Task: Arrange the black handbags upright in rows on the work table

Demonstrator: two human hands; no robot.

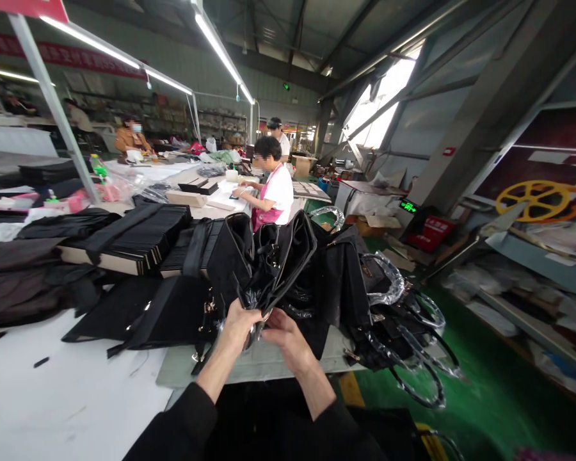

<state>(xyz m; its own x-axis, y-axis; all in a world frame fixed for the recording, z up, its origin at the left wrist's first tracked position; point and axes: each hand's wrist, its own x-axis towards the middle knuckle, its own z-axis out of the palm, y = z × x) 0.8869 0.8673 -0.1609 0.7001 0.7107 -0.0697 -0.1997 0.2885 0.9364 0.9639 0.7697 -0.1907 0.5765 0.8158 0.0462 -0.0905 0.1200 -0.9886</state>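
Your left hand and right hand pinch the black handbag, glossy, standing upright, open mouth pointing up-right.

One head-worn view looks forward and down, close over the worktable, perhaps tilted.

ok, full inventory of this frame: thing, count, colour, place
open handbag: one, black, upright at the table edge, both hands at its plastic-wrapped handle
finished handbags: several, black, handles wrapped in clear plastic, heaped right of it
flat panels: stacks, black, table left of centre
fabric pile: dark, far left
work table: one, white top, lower left
floor: green, right
reel: one, yellow, right shelf
co-worker: one, white top, pink apron, further along the table; others behind
left hand: bare, gripping the handle
right hand: bare, pinching the wrap
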